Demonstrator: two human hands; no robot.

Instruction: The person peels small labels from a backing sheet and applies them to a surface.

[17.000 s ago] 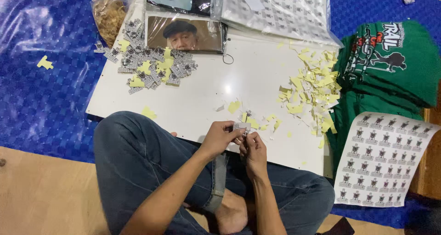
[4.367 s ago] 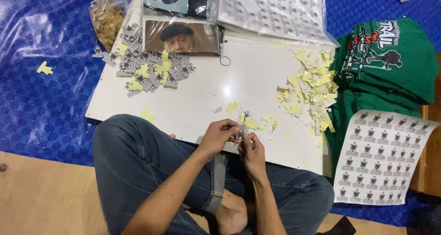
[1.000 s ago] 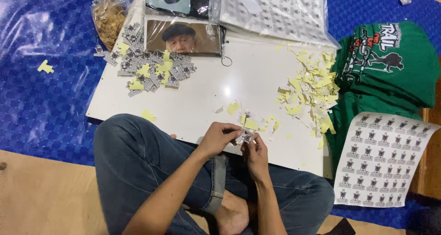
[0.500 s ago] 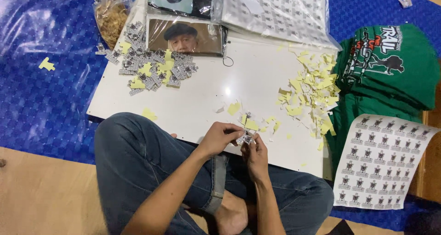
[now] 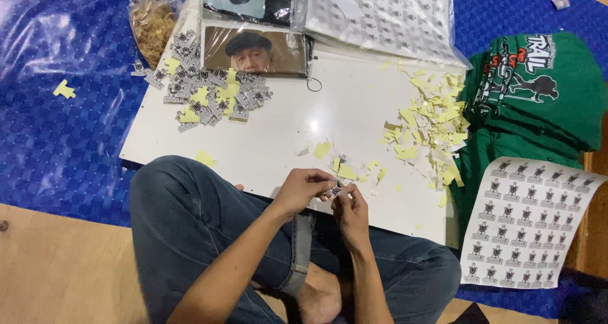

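Two hands (image 5: 329,197) (one sticker (image 5: 335,190)).
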